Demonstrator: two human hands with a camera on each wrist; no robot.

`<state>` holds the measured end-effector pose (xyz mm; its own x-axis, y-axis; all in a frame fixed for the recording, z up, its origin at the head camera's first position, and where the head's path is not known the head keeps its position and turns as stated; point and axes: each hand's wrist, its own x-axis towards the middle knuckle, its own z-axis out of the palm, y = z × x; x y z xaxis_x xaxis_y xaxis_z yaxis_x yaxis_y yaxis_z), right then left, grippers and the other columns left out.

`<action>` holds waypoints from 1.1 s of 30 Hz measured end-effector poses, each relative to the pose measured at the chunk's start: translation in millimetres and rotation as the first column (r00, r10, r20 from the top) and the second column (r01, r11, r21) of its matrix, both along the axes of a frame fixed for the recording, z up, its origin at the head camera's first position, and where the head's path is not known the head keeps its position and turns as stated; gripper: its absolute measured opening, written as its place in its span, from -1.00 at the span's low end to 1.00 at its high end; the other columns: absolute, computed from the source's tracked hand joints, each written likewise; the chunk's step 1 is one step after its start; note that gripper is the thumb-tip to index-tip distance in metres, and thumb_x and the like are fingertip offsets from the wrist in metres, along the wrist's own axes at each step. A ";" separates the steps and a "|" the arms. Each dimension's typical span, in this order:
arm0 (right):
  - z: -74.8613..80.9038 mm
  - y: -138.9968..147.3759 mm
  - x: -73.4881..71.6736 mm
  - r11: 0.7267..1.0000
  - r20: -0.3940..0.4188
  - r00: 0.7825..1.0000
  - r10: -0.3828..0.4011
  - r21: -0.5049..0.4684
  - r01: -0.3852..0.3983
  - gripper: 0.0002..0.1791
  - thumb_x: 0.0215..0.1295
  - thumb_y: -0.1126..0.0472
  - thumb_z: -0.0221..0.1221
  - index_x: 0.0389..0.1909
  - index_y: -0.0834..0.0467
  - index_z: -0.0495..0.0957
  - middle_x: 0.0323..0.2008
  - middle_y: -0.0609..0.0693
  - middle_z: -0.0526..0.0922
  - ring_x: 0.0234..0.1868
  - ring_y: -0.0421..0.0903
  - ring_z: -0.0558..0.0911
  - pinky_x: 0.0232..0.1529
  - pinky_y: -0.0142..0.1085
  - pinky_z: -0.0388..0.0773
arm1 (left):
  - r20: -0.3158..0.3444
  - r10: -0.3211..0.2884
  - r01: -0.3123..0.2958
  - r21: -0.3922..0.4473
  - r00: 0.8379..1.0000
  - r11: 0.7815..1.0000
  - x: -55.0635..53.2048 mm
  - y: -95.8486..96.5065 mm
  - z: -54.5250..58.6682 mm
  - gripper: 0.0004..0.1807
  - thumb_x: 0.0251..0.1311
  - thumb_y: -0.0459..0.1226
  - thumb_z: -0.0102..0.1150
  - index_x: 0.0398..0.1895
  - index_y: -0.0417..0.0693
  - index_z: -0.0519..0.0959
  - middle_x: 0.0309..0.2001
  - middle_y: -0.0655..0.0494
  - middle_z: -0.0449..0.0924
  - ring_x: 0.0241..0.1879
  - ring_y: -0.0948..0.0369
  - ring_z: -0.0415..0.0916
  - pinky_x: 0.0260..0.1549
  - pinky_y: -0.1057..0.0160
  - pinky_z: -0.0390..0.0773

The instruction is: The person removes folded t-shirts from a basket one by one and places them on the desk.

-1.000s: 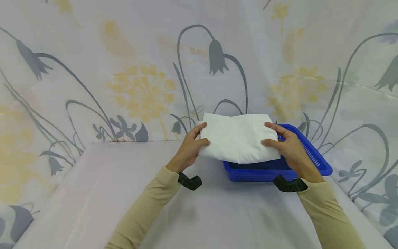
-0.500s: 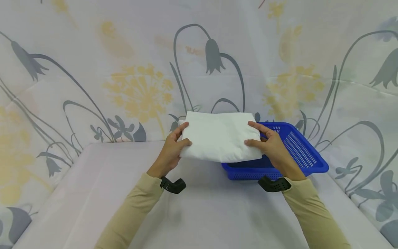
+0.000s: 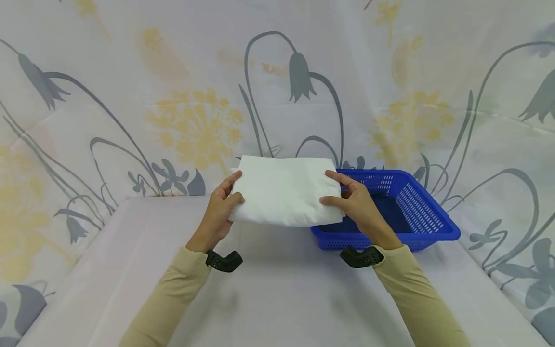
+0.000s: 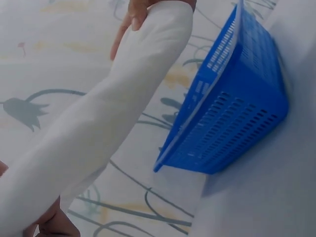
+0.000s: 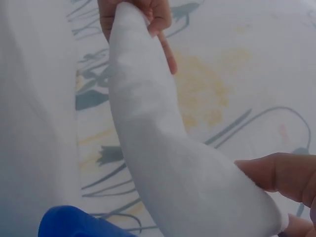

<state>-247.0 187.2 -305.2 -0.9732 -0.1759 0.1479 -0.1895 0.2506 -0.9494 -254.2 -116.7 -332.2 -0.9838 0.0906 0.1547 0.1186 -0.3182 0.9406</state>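
Two hand grips (image 3: 217, 212) (image 3: 363, 208), one white bundle (image 3: 282, 190), one blue basket (image 3: 427, 219), two black wristbands (image 3: 225, 262) (image 3: 362, 257), two sleeves (image 3: 169, 299) (image 3: 418, 296)

The worktop (image 3: 277, 303) is pale, with soft shadows across its nearer part; a blue basket (image 3: 420, 207) stands upright on its far right side.

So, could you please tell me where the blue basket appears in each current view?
Head: the blue basket, right of centre, partly hidden by the white bundle and right hand.
Left wrist: the blue basket, right of centre, slanted in the picture.
Right wrist: the blue basket, only partly visible, bottom left.
Shared landmark: the white bundle, in all three.
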 end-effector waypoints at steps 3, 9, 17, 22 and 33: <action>-2.2 -9.7 -1.1 1.000 0.007 1.000 0.004 -0.019 -0.004 -0.22 0.18 0.29 0.34 0.43 0.04 0.29 0.14 0.23 0.40 -0.08 0.01 0.52 -0.21 -0.30 0.58 | 0.001 0.024 -0.024 0.006 1.000 1.000 -0.7 -8.4 -3.9 -0.19 0.05 -0.61 -0.15 0.47 -0.03 0.22 0.36 0.04 0.18 0.18 0.06 0.26 -0.13 0.28 0.50; -8.6 -30.2 -4.2 0.997 0.021 1.000 -0.003 -0.074 0.005 -0.21 0.15 0.34 0.35 0.42 0.02 0.30 0.09 0.25 0.43 -0.05 0.02 0.53 -0.19 -0.27 0.58 | -0.012 0.046 -0.046 0.004 0.999 0.999 0.5 -26.7 -7.5 -0.19 0.07 -0.61 -0.18 0.48 -0.02 0.20 0.35 0.04 0.18 0.17 0.07 0.26 -0.16 0.30 0.51; -18.7 -57.2 -8.7 0.992 0.020 1.000 -0.007 -0.129 0.010 -0.19 0.11 0.39 0.35 0.41 0.04 0.32 0.08 0.18 0.39 -0.05 -0.01 0.42 -0.21 -0.31 0.54 | 0.002 0.053 -0.053 0.013 0.999 0.999 3.4 -51.3 -9.4 -0.20 0.13 -0.62 -0.24 0.50 -0.02 0.15 0.42 0.06 0.09 0.22 0.08 0.23 -0.12 0.31 0.49; -24.8 -74.2 -12.4 0.985 0.040 0.999 -0.015 -0.170 0.021 -0.20 0.09 0.43 0.35 0.40 0.05 0.34 0.23 0.12 0.33 0.06 0.03 0.40 -0.06 -0.20 0.53 | 0.003 0.055 -0.055 0.006 0.998 0.998 4.0 -65.6 -14.0 -0.21 0.14 -0.62 -0.26 0.51 -0.05 0.12 0.47 0.07 0.01 0.26 0.08 0.17 -0.10 0.33 0.47; -47.7 -105.1 -15.3 0.991 0.031 0.996 -0.084 -0.104 0.087 -0.21 0.02 0.43 0.38 0.34 0.02 0.43 0.18 0.15 0.42 0.03 0.06 0.47 -0.05 -0.13 0.55 | 0.049 0.076 -0.074 -0.038 0.996 0.997 0.8 -88.1 -34.7 -0.22 0.14 -0.61 -0.27 0.51 -0.12 0.09 0.49 0.04 -0.05 0.21 0.13 0.18 -0.07 0.34 0.43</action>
<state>-262.4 82.1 -352.9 -0.9878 -0.0769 0.1354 -0.1464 0.1636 -0.9756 -253.4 -204.8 -366.8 -0.9944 0.0212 0.1031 0.0933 -0.2758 0.9567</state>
